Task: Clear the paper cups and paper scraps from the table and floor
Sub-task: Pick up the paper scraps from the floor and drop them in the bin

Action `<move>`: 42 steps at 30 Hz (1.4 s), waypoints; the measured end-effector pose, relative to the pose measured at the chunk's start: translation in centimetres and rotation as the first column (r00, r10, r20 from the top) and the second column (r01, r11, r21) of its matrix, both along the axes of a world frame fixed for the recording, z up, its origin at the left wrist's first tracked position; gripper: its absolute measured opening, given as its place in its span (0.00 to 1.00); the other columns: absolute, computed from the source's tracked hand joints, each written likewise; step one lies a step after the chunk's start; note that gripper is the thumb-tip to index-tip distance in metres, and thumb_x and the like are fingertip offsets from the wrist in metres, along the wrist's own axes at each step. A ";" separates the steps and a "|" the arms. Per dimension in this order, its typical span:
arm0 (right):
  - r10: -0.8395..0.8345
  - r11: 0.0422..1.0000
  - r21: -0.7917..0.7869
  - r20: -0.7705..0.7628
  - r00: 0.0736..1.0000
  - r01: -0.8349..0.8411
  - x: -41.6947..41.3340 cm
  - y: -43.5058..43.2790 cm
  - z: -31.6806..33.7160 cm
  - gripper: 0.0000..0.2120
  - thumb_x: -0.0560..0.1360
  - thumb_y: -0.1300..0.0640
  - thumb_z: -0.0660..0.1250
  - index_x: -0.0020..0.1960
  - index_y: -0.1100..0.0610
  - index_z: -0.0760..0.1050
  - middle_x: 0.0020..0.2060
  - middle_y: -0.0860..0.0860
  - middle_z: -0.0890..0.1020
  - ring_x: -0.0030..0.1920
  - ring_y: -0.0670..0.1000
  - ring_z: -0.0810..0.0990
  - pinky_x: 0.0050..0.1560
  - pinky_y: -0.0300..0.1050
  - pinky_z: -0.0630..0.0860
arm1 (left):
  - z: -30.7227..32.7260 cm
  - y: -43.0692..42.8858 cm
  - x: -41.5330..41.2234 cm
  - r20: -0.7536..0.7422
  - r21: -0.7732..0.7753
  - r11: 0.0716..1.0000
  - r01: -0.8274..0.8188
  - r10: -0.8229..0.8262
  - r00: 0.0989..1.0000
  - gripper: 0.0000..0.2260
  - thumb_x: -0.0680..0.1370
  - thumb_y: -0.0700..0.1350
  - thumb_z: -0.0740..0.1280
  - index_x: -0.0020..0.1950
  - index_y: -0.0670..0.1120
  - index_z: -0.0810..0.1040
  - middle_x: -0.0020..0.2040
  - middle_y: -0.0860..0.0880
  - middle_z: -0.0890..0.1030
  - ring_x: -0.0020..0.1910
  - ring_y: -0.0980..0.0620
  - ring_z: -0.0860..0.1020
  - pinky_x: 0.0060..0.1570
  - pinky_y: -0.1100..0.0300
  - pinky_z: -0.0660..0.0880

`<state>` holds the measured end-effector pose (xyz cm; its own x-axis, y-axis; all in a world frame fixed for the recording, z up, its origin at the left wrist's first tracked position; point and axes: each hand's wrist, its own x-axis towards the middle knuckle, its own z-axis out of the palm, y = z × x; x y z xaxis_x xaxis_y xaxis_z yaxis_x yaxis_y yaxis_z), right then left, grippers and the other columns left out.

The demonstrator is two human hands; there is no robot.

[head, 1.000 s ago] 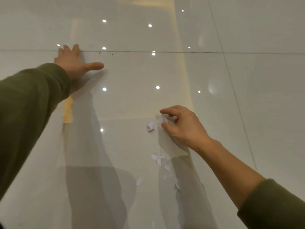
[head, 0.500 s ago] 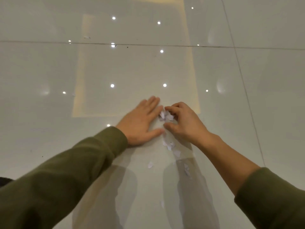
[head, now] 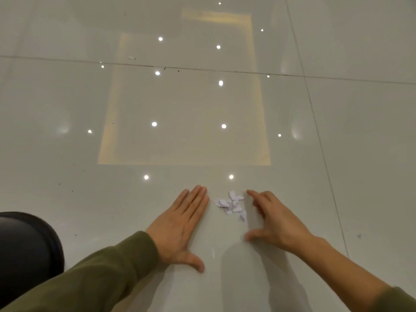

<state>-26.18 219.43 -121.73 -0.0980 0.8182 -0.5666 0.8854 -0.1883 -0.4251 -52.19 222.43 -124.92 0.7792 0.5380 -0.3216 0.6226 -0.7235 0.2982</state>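
A small heap of white paper scraps [head: 231, 204] lies on the glossy pale floor between my two hands. My left hand [head: 182, 224] rests flat on the tiles just left of the heap, fingers straight and together. My right hand [head: 273, 220] stands on its edge right of the heap, fingers slightly bent, cupping toward the scraps and holding nothing. One stray scrap [head: 212, 253] lies nearer to me between my wrists. Another small scrap [head: 132, 57] sits far off by the tile joint. No paper cup is in view.
A dark rounded object [head: 27, 251] fills the lower left corner. The floor tiles [head: 360, 154] reflect ceiling lights and a yellowish rectangle. Tile joints run across the top and down the right side.
My left hand came from the far left down to the scraps and now lies flat beside them. The scattered scraps are gathered into one heap. My right hand has let go of its pinch.
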 end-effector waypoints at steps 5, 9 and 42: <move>-0.033 0.991 0.131 -0.021 0.999 0.035 -2.3 0.5 -1.0 0.25 0.71 0.50 0.70 0.67 0.49 0.70 0.49 0.44 0.70 0.53 0.49 0.75 0.46 0.33 0.63 | 0.4 1.7 4.1 -0.024 0.076 0.980 -0.186 0.189 0.982 0.39 0.76 0.68 0.45 0.73 0.44 0.32 0.75 0.43 0.32 0.71 0.47 0.28 0.71 0.53 0.30; -0.172 0.964 0.197 -0.041 0.984 0.177 -2.3 0.9 -0.6 0.18 0.73 0.53 0.68 0.62 0.52 0.74 0.50 0.47 0.74 0.50 0.49 0.76 0.47 0.34 0.66 | 2.5 1.6 3.9 0.051 0.049 0.955 -0.294 0.292 0.955 0.30 0.78 0.57 0.60 0.73 0.39 0.62 0.72 0.39 0.65 0.69 0.41 0.66 0.67 0.54 0.64; -0.112 0.989 0.077 -0.140 0.984 0.123 -2.7 -0.2 -0.8 0.30 0.65 0.50 0.75 0.65 0.50 0.71 0.48 0.43 0.70 0.46 0.41 0.69 0.47 0.31 0.66 | 1.0 1.1 4.1 0.035 -0.083 0.995 -0.060 0.063 0.997 0.51 0.63 0.67 0.70 0.76 0.50 0.47 0.71 0.48 0.56 0.66 0.49 0.60 0.66 0.60 0.58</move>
<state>-28.83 219.20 -122.50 -0.0689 0.8729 -0.4830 0.7926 -0.2461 -0.5579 -48.14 223.51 -123.88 0.7576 0.5584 -0.3380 0.6526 -0.6562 0.3788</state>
